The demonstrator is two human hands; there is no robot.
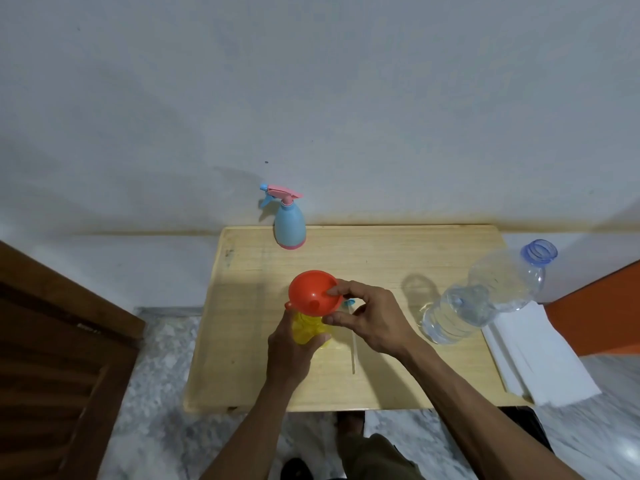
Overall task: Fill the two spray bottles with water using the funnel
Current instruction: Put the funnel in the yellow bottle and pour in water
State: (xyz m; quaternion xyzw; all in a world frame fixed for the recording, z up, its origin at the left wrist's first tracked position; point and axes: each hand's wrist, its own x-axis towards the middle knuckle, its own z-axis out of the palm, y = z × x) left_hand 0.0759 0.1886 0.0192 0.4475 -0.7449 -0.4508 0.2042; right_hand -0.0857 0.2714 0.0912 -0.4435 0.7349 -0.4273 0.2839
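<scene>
Right hand (pixel 375 320) fingers (pixel 341 289) pinching rim of red plastic funnel (pixel 313 292), seated atop yellow translucent spray bottle (pixel 308 329) gripped by left hand (pixel 291 351), mid-desk. Blue-and-pink trigger spray bottle (pixel 289 225) upright at far edge of pale wooden desk (pixel 398 247). Clear plastic water bottle (pixel 485 292) at right.

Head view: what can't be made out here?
- Yellow bottle: neck and mouth hidden by the funnel and left hand; whether the spout is seated is unclear.
- Its water level: hidden by the left hand.
- Removed sprayer: head mostly behind the right hand; only its tube shows.
- Blue spray bottle: opaque, contents unknown.
- Large water bottle: level hard to read through clear plastic.
</scene>
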